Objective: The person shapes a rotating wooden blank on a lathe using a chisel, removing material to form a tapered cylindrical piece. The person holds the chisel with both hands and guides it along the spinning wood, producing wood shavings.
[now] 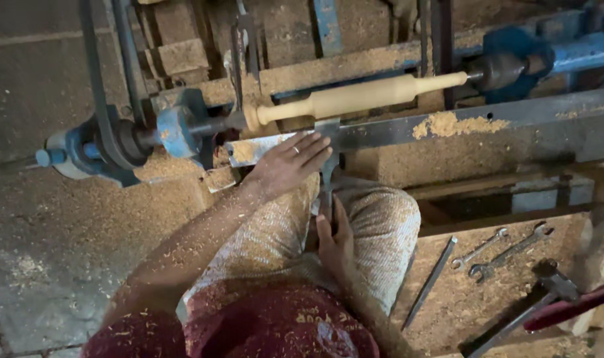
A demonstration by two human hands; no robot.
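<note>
A pale wooden rolling pin (362, 97) is mounted between the ends of a blue lathe (176, 129). My left hand (292, 162) rests palm down, fingers spread, on the metal tool rest bar (448, 127) just below the pin's left handle. My right hand (335, 242) is lower, near my knee, gripping the handle of a metal chisel (327, 174) that points up toward the rest. Sawdust covers my forearms and lap.
Sawdust lies piled on the tool rest bar, the lathe bed and the floor. Two spanners (507, 250), a thin metal rod (429, 282) and a red-handled tool (567, 306) lie on the sawdust at the right. A drive belt (100, 86) runs at the left.
</note>
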